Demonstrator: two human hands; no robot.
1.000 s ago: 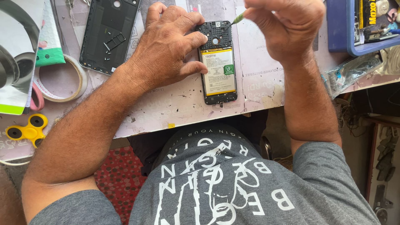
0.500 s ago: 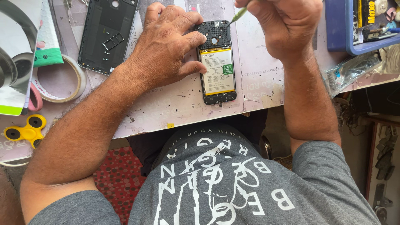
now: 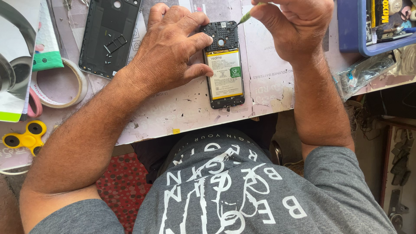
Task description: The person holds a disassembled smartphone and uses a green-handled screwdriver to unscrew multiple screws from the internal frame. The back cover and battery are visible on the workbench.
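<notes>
The left hand (image 3: pixel 173 47) lies spread, fingers pressing down the opened phone (image 3: pixel 224 65) on the surface (image 3: pixel 182 108). The right hand (image 3: pixel 294 26) pinches a green-tipped screwdriver (image 3: pixel 245 17) at the phone's top edge. A black back cover (image 3: pixel 110 37) lies just left.

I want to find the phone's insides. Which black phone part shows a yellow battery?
The opened phone under the left hand; the black back cover beside it shows none.

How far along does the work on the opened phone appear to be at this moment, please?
Done: the back cover is off and lies apart on the table, loose screws resting on it. In hand: the left hand steadies the phone while the right hand sets a green-tipped screwdriver at its top corner. Left: the black inner frame and battery remain in place.
</notes>
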